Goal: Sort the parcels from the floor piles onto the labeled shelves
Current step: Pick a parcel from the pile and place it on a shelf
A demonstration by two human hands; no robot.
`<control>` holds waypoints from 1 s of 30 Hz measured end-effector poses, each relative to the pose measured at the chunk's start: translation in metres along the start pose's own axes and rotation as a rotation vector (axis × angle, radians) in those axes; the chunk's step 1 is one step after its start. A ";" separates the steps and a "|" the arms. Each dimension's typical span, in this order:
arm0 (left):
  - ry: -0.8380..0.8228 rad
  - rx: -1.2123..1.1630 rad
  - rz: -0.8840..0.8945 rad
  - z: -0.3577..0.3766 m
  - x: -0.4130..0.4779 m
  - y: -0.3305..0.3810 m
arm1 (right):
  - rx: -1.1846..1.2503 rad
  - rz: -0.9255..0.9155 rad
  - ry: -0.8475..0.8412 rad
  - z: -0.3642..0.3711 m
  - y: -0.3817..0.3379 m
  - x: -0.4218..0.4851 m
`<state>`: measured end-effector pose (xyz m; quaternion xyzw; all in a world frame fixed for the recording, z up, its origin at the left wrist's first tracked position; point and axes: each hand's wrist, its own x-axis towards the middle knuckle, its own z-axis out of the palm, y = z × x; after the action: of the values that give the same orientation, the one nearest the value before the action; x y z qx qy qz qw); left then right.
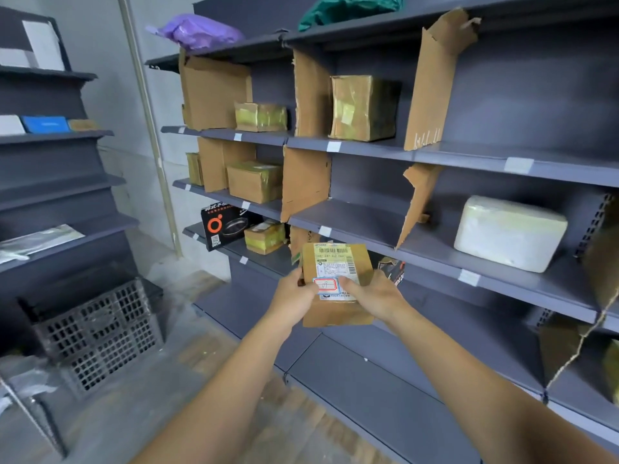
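**Item:** brown cardboard parcel (348, 262), flat. A printed barcode label is on its face, with a small red-bordered sticker (325, 284) below it.

**Position:** held upright in the air in front of the dark grey shelving (361, 214), at the level of the lower boards.

**Left hand** (293, 296): fingers curled round the parcel's 9 o'clock edge, thumb on the face.

**Right hand** (373, 296): fingers curled round the 3 o'clock edge, thumb beside the sticker.

**Surroundings, reckoned from the parcel:**
- White wrapped block (509, 234), between 2 and 3 o'clock, lying on a shelf.
- Large taped box (363, 107), 12 o'clock, standing between torn cardboard dividers (435, 85).
- Black printed carton (222, 227), 10 o'clock, with a small taped box (264, 237) just beside it.
- Purple bag (201, 30), 11 o'clock, on the top board.
- Grey perforated crate (100, 333), 8 o'clock, on the floor.
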<state>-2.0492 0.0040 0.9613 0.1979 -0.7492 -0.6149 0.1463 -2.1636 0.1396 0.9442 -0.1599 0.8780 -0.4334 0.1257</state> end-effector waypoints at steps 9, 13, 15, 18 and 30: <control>-0.060 0.095 -0.058 0.008 0.133 -0.005 | 0.019 0.076 -0.022 0.003 0.001 0.119; -0.084 0.106 -0.061 0.017 0.182 -0.005 | -0.016 0.074 -0.031 -0.004 -0.003 0.161; -0.097 0.102 -0.039 0.020 0.201 -0.003 | -0.028 0.065 -0.011 -0.007 -0.001 0.181; -0.120 0.123 0.015 0.025 0.225 0.001 | -0.015 0.100 0.081 -0.009 0.001 0.206; -0.236 0.206 0.127 0.032 0.345 -0.004 | 0.027 0.130 0.278 -0.021 -0.010 0.277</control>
<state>-2.3670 -0.1339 0.9432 0.0904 -0.8313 -0.5433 0.0747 -2.4233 0.0411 0.9418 -0.0395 0.8895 -0.4541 0.0328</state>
